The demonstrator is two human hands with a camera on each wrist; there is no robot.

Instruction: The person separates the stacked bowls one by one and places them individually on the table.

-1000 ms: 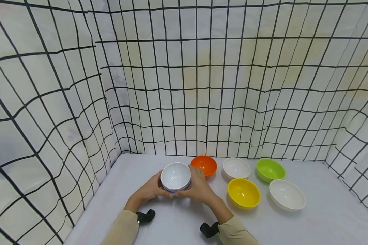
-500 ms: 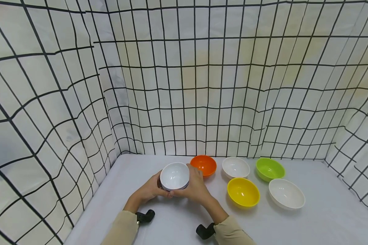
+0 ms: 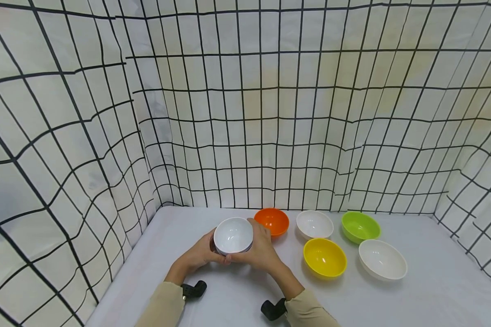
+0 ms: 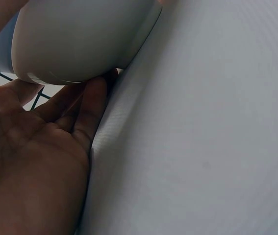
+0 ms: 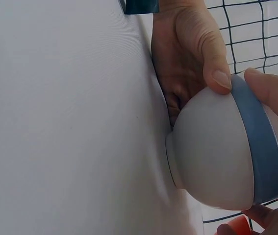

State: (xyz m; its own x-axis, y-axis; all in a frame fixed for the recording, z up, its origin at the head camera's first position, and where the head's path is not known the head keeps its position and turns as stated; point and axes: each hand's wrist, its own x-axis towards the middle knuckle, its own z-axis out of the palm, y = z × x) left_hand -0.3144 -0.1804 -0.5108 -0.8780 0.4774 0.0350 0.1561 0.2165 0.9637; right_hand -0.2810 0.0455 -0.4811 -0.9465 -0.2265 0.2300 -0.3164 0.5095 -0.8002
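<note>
A small stack of white bowls [image 3: 233, 235] is held between both hands at the left middle of the table. In the right wrist view the lower bowl [image 5: 212, 147] shows a blue band, its foot right at the white cloth, with another pale rim above the band. My left hand [image 3: 202, 250] curls round the left side, its fingers [image 4: 92, 105] low beneath the curved wall. On the other side my right hand [image 3: 262, 247] grips the stack higher, near the rim, fingers behind and thumb in front. The two thumbs meet at the near side.
To the right stand an orange bowl [image 3: 272, 222], a small white bowl [image 3: 315, 224], a green bowl [image 3: 361, 226], a yellow bowl [image 3: 325, 258] and a wider white bowl [image 3: 382, 260]. White walls with a black grid [image 3: 245, 131] surround the cloth-covered table [image 3: 446, 290].
My right hand has shifted slightly left, bringing its thumb up against the left one. The upper bowl's rim looks slightly lower on the stack. The left hand and the other bowls stay put.
</note>
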